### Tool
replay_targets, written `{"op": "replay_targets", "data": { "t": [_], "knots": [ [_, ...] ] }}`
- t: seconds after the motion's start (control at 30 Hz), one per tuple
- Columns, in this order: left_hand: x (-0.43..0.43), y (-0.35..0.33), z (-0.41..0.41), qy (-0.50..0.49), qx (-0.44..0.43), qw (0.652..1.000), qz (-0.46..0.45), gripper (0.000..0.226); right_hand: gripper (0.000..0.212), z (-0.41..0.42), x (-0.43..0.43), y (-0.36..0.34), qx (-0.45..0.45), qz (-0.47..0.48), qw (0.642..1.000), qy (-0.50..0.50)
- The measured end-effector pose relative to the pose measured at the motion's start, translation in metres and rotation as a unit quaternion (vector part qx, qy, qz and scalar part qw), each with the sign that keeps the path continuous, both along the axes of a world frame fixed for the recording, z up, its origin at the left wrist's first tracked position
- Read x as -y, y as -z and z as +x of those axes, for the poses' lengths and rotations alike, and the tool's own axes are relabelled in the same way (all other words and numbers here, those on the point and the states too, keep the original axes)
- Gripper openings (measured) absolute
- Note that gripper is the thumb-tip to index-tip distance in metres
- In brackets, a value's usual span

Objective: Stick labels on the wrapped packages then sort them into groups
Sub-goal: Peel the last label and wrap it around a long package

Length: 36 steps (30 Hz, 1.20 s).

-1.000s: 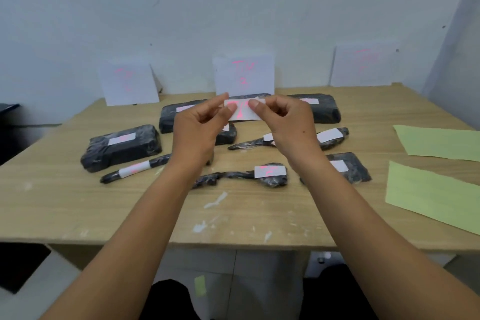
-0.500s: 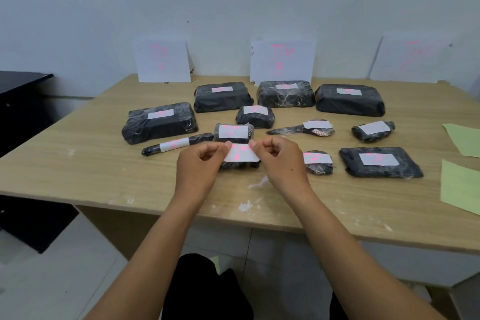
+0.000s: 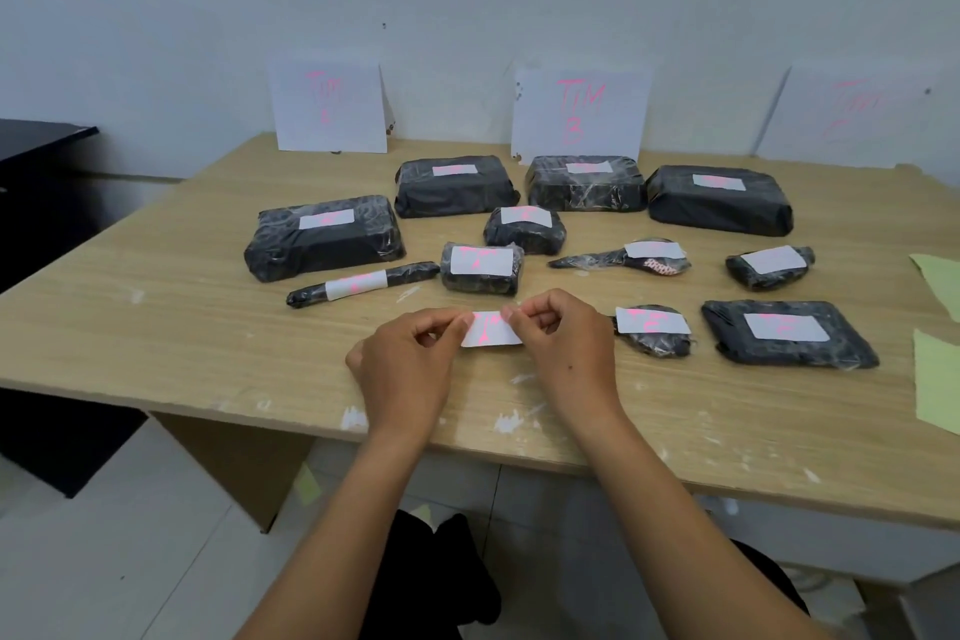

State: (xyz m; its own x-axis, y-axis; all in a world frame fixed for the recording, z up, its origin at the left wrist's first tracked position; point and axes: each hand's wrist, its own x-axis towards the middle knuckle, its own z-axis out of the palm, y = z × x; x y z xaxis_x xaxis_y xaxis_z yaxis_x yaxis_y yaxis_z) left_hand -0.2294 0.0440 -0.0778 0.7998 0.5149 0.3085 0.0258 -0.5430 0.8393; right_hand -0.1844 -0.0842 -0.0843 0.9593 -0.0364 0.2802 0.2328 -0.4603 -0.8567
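Labelling step: pinching a pink-marked white label (image 3: 491, 330) by its ends with left hand (image 3: 410, 364) and right hand (image 3: 566, 348), just above the table (image 3: 208, 317) before black wrapped packages (image 3: 480, 276); next, probably pressing it flat onto one.

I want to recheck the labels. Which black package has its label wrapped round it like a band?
The thin stick-shaped package at front left; its white label rings it, while the others' labels lie flat on top.
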Motion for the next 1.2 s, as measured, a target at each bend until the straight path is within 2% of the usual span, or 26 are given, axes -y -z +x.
{"op": "replay_targets", "data": {
  "t": [0.17,0.33,0.63,0.77,0.9,1.07,1.2],
  "knots": [
    [0.002,0.006,0.001,-0.021,-0.011,0.999,0.026,0.007,0.016,0.001,-0.002,0.006,-0.004,-0.017,1.0,0.01],
    [0.001,0.008,0.005,-0.029,-0.015,0.999,-0.018,0.021,0.017,0.0,-0.001,0.006,-0.008,-0.019,1.0,0.016],
    [0.0,0.011,0.01,-0.039,-0.044,0.998,0.02,0.02,0.016,0.003,-0.002,0.008,-0.012,-0.039,0.999,0.018],
    [-0.004,0.01,0.011,-0.027,-0.071,0.996,0.049,0.018,0.025,0.004,-0.001,0.007,-0.009,-0.086,0.996,-0.007],
    [-0.016,0.005,0.014,0.005,-0.08,0.992,0.094,0.01,0.02,0.005,0.001,0.006,-0.015,-0.091,0.995,-0.026],
    [-0.031,0.005,0.008,0.114,-0.07,0.989,0.056,0.01,0.013,0.001,0.007,0.004,-0.017,-0.093,0.994,-0.051],
    [-0.029,0.01,0.002,0.167,-0.047,0.98,0.094,0.006,0.007,-0.007,0.017,0.001,-0.04,-0.085,0.992,-0.08]
  ]
}}
